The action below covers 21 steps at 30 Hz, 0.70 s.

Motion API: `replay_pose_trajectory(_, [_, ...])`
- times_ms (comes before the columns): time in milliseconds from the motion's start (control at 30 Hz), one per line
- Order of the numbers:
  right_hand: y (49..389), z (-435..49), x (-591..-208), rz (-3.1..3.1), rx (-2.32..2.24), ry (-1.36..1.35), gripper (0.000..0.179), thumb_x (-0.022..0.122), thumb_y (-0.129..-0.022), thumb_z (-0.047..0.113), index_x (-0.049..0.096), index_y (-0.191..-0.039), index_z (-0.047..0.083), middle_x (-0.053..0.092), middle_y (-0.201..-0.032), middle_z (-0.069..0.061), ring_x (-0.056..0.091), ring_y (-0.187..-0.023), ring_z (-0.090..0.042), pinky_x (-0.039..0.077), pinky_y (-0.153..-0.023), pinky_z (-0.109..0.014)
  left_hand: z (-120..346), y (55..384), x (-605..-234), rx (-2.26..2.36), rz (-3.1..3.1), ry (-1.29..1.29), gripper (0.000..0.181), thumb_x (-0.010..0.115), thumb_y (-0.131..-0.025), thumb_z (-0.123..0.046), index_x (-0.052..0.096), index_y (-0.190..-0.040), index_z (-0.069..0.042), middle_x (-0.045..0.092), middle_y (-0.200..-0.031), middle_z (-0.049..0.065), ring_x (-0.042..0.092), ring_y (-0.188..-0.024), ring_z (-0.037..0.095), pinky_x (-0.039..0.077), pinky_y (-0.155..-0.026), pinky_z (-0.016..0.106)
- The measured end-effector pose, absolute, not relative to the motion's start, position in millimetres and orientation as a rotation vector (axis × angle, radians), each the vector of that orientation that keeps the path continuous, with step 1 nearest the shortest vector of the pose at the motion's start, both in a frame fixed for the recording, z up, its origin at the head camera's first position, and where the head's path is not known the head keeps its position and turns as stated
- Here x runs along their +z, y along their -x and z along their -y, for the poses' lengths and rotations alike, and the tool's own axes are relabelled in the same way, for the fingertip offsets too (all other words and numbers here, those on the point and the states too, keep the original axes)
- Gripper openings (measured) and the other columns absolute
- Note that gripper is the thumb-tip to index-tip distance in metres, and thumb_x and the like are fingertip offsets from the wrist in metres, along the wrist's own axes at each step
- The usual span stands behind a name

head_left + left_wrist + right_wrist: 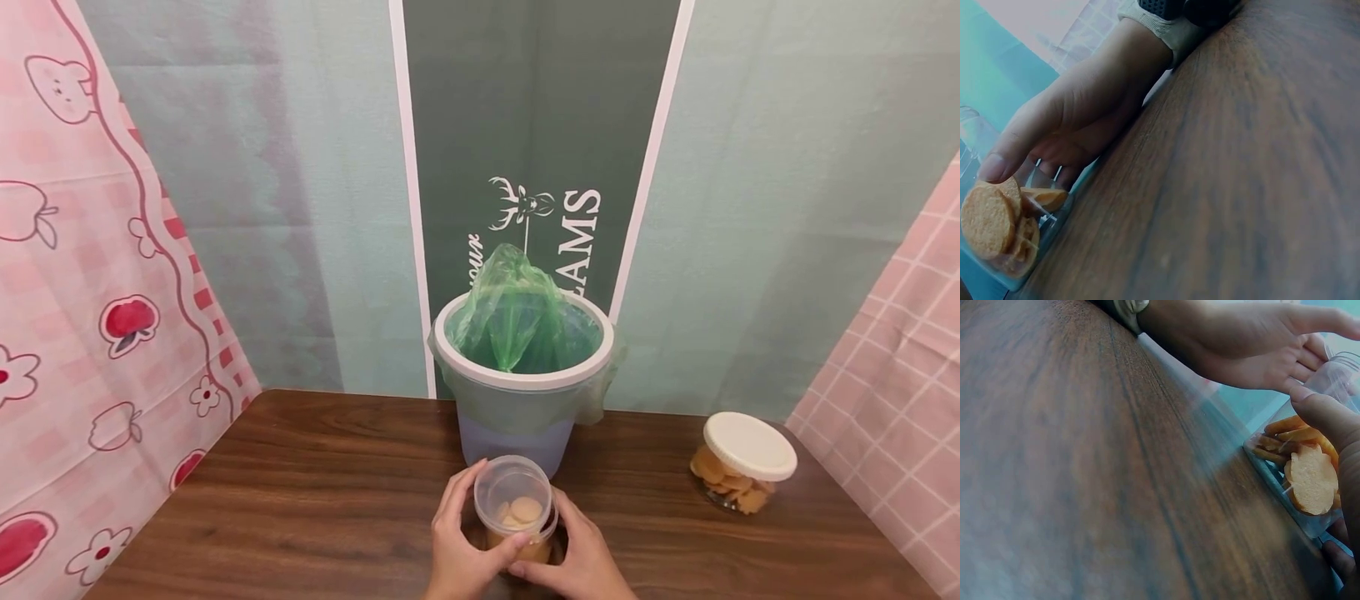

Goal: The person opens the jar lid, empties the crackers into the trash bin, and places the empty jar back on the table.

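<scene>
A clear plastic jar [513,479] of round, tan biscuits [527,510] stands on the table, its mouth uncovered. My left hand [463,533] curls round its left side, thumb across the front. From the right, my right hand [583,546] holds it too, with its thumb low on the front. In the left wrist view, the right hand [1079,115] has its thumb over the biscuits [988,222]. In the right wrist view, the left hand [1247,347] reaches past the jar's threaded neck, and the right thumb [1325,412] lies against the jar. Some fingers are hidden behind the jar.
Just behind the jar stands a pale bin [517,446] with a white rim and a green bag [510,321] bunched inside. A second jar [731,479] of biscuits, with a white lid [750,446], sits at the right. Cloths hang behind and beside the wooden table [322,483].
</scene>
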State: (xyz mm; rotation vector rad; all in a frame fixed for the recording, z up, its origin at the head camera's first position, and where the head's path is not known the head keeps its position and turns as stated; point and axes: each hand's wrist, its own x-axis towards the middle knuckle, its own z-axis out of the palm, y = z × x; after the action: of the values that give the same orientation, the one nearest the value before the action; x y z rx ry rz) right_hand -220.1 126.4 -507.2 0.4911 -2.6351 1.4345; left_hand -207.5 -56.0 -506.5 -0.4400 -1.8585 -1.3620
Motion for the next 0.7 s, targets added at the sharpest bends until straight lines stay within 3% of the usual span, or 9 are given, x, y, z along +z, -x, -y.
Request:
replay_pose_trajectory(200, [219, -125, -505, 2.655, 1.501, -0.475, 0.096, 0.095, -0.062, 0.044, 0.048, -0.145, 0.037, 0.058, -0.143, 0.015, 0.058, -0.125, -0.006, 0.048, -0.105, -0.023, 65, 207, -506, -1.349, 1.863, 0.407, 0.082, 0.092, -0.071, -0.034, 0.057, -0.139, -0.006, 0.065, -0.129, 0.003, 0.064, -0.109, 0.011, 0.048, -0.096, 0.017])
replay_pose_trajectory(467, [220, -125, -504, 2.688, 1.452, -0.474, 0.095, 0.094, -0.062, 0.049, 0.049, -0.144, 0.035, 0.059, -0.141, 0.014, 0.058, -0.124, -0.005, 0.048, -0.105, -0.025, 85, 207, -502, -1.366, 1.887, 0.29, 0.087, 0.096, -0.064, -0.024, 0.057, -0.141, -0.018, 0.065, -0.129, 0.003, 0.061, -0.112, 0.008, 0.042, -0.098, 0.012])
replay_pose_trajectory(700, [220, -126, -503, 2.701, 1.443, -0.465, 0.097, 0.094, -0.062, 0.05, 0.047, -0.146, 0.034, 0.059, -0.141, 0.013, 0.058, -0.124, -0.006, 0.048, -0.105, -0.025, 98, 210, -502, -1.362, 1.896, 0.208, 0.087, 0.096, -0.063, -0.02, 0.057, -0.141, -0.018, 0.064, -0.129, 0.003, 0.059, -0.111, 0.006, 0.042, -0.096, 0.012])
